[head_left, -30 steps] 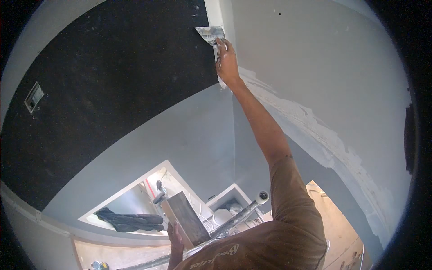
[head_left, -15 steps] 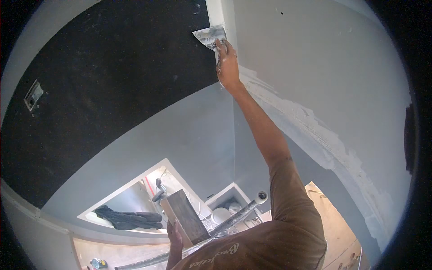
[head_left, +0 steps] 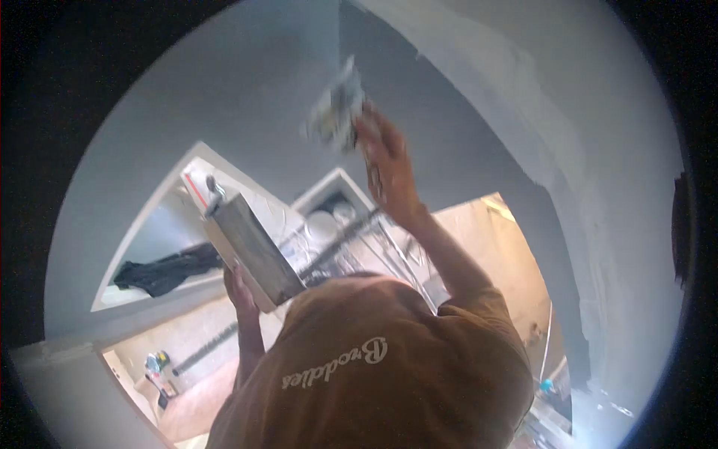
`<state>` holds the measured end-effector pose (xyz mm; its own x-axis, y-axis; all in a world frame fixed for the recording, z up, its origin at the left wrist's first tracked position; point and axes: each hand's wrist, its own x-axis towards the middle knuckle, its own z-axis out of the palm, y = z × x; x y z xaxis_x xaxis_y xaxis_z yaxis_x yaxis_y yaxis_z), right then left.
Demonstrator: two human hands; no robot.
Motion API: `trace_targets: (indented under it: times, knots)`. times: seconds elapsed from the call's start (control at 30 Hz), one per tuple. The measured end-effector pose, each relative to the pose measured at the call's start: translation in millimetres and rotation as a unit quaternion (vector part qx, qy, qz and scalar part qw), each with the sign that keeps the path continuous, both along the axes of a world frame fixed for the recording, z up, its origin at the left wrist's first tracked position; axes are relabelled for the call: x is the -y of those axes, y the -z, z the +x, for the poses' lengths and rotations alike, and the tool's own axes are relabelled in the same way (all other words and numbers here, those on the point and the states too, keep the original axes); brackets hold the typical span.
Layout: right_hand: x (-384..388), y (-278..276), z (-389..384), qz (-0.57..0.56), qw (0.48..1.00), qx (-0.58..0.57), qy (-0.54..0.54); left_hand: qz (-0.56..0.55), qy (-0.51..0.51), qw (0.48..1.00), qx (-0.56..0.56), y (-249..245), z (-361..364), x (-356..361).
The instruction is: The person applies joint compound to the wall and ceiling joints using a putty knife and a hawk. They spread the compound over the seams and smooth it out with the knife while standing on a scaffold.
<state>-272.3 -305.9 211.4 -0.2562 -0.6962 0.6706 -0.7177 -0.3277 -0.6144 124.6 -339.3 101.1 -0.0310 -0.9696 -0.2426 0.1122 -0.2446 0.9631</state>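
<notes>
My right hand [head_left: 389, 157] is raised, its fingers closed round a wide taping knife [head_left: 334, 112] whose blade is smeared with pale compound and blurred by motion. The knife is apart from the wall behind it. Lower on the left, my left hand [head_left: 243, 295] grips a long rectangular mud pan [head_left: 258, 247] from its side and underneath. Most of the pan's inside looks grey, and no contents can be made out. The knife stays above and to the right of the pan, not touching it.
A grey wall [head_left: 224, 97] rises ahead, with whitish compound [head_left: 553, 142] along the right side. Below are a white-framed opening [head_left: 146, 217] with dark cloth [head_left: 168, 269] on its ledge, a white bucket [head_left: 321, 226], and a long tube [head_left: 206, 348] near the floor.
My right hand has brought the knife down and away from the corner by the black surface, nearer the pan. The view has tilted downward. My left hand still holds the pan.
</notes>
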Motion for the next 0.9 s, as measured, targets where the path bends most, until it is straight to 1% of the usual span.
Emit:
trace_targets:
  times: [0.03, 0.07, 0.1, 0.13, 0.17, 0.2, 0.27, 0.33, 0.37, 0.4, 0.43, 0.5, 0.6, 0.63, 0.67, 0.73, 0.77, 0.8, 0.87, 0.9]
  knots:
    - [-41.7, 41.7, 15.2, 0.079, 0.995, 0.054, 0.003, 0.038, -0.013, 0.999, -0.009, 0.1, -0.6, -3.8]
    - [-79.3, 69.8, 27.2, 0.149, 0.983, 0.105, 0.006, 0.068, -0.025, 0.997, -0.021, -0.6, -6.2, -2.8]
    - [-112.1, 80.3, 39.0, 0.185, 0.981, 0.043, 0.029, 0.075, -0.018, 0.997, -0.015, 0.2, -5.9, -1.5]
    - [-141.1, 88.4, 50.2, 0.224, 0.973, -0.017, 0.052, 0.067, 0.017, 0.997, -0.04, -0.3, -3.7, -2.3]
    - [-161.6, 101.6, 60.1, 0.252, 0.966, 0.016, 0.057, 0.057, 0.052, 0.995, -0.067, -1.4, -2.3, -1.0]
    - [-175.4, 117.2, 68.4, 0.277, 0.958, 0.05, 0.064, 0.063, 0.063, 0.994, -0.062, -2.6, -3.4, 4.5]
    - [-192.6, 148.9, 76.0, 0.293, 0.949, 0.074, 0.088, 0.086, 0.062, 0.993, 0.042, -8.7, -10.7, 14.5]
    - [-194.6, 164.1, 80.8, 0.283, 0.95, 0.089, 0.101, 0.091, 0.065, 0.992, 0.051, -23.0, -15.7, 18.1]
    - [-195.8, 168.8, 78.7, 0.275, 0.949, 0.12, 0.098, 0.092, 0.07, 0.992, 0.05, -21.0, -19.3, 19.9]
    - [-195.9, 173.8, 75.2, 0.271, 0.949, 0.126, 0.099, 0.092, 0.073, 0.992, 0.047, -19.4, -24.8, 21.9]
    - [-196.0, 178.5, 74.3, 0.265, 0.949, 0.143, 0.091, 0.089, 0.073, 0.992, 0.052, -18.7, -27.1, 22.7]
    - [-197.5, 185.8, 67.9, 0.246, 0.951, 0.176, 0.061, 0.069, 0.109, 0.99, 0.061, -19.8, -36.2, 17.8]
    - [-199.1, 183.7, 60.0, 0.264, 0.947, 0.182, 0.013, 0.075, 0.069, 0.99, 0.102, -19.9, -43.4, 4.5]
    - [-200.1, 179.3, 59.7, 0.292, 0.94, 0.177, -0.011, 0.063, 0.062, 0.991, 0.102, -17.7, -38.4, 1.5]
    - [-199.8, 188.6, 58.0, 0.294, 0.939, 0.176, -0.025, 0.064, 0.048, 0.991, 0.104, -22.8, -37.9, -4.0]
    - [-201.8, 211.5, 50.2, 0.294, 0.947, 0.102, -0.085, 0.056, 0.03, 0.995, 0.079, -37.2, -41.2, -17.3]
    - [-201.1, 201.8, 45.8, 0.338, 0.932, 0.081, -0.103, 0.05, 0.031, 0.995, 0.082, -36.2, -31.7, -19.5]
    - [-199.7, 199.2, 43.2, 0.341, 0.93, 0.08, -0.108, 0.054, 0.026, 0.995, 0.082, -34.1, -23.3, -23.5]
    - [-200.7, 199.1, 34.9, 0.435, 0.889, 0.05, -0.132, 0.076, -0.028, 0.994, 0.078, -35.9, -10.6, -33.7]
    - [-198.6, 213.6, 33.8, 0.422, 0.897, -0.032, -0.131, 0.079, -0.041, 0.992, 0.087, -42.0, -6.5, -38.2]
